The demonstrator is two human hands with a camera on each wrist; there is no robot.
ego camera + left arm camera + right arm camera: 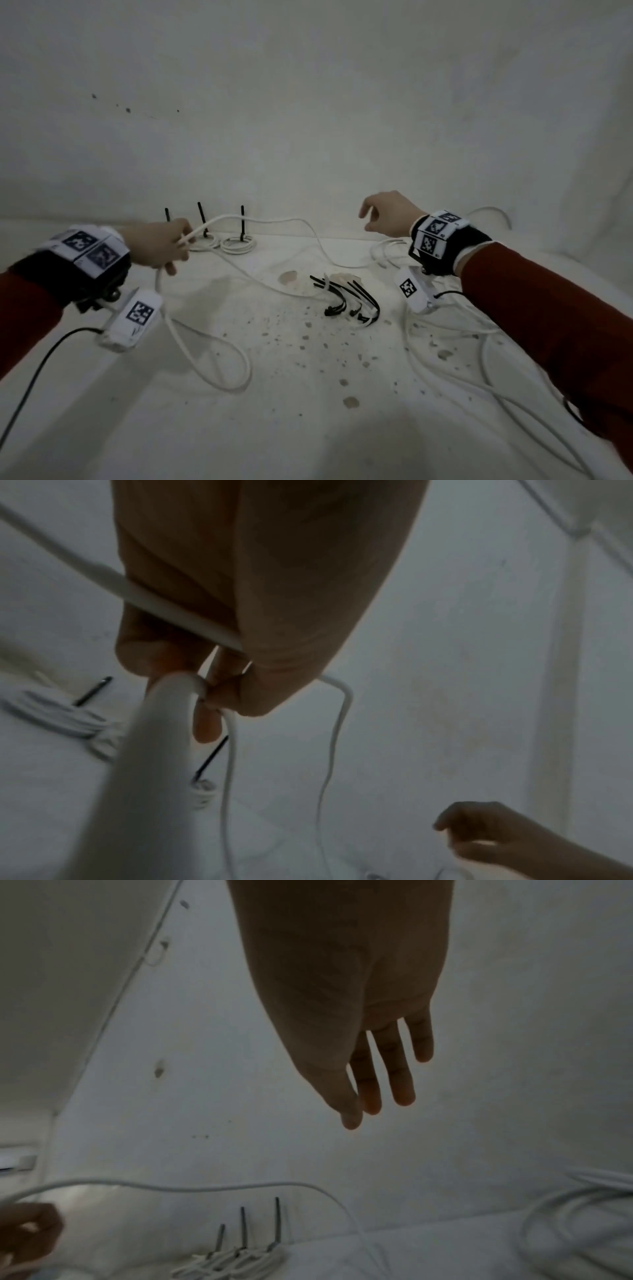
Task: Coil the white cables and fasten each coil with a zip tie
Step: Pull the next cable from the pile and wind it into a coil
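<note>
My left hand [168, 245] grips a white cable [274, 222] near its end, raised above the table at the left; its fingers curl round the cable [178, 615] in the left wrist view. The cable arcs right and drops to the table, and a loop [219, 356] of it lies below my left wrist. My right hand [383, 216] hovers empty at the right, fingers [397, 1080] hanging loose. A pile of black zip ties [349, 298] lies mid-table. Three finished coils [238, 244] with upright black zip ties [243, 1229] sit at the back.
More loose white cables [445, 346] are spread under and beside my right arm, and some [565, 1213] show at the right wrist view's edge. The white table [308, 428] is speckled with stains. A white wall [308, 102] rises right behind the coils.
</note>
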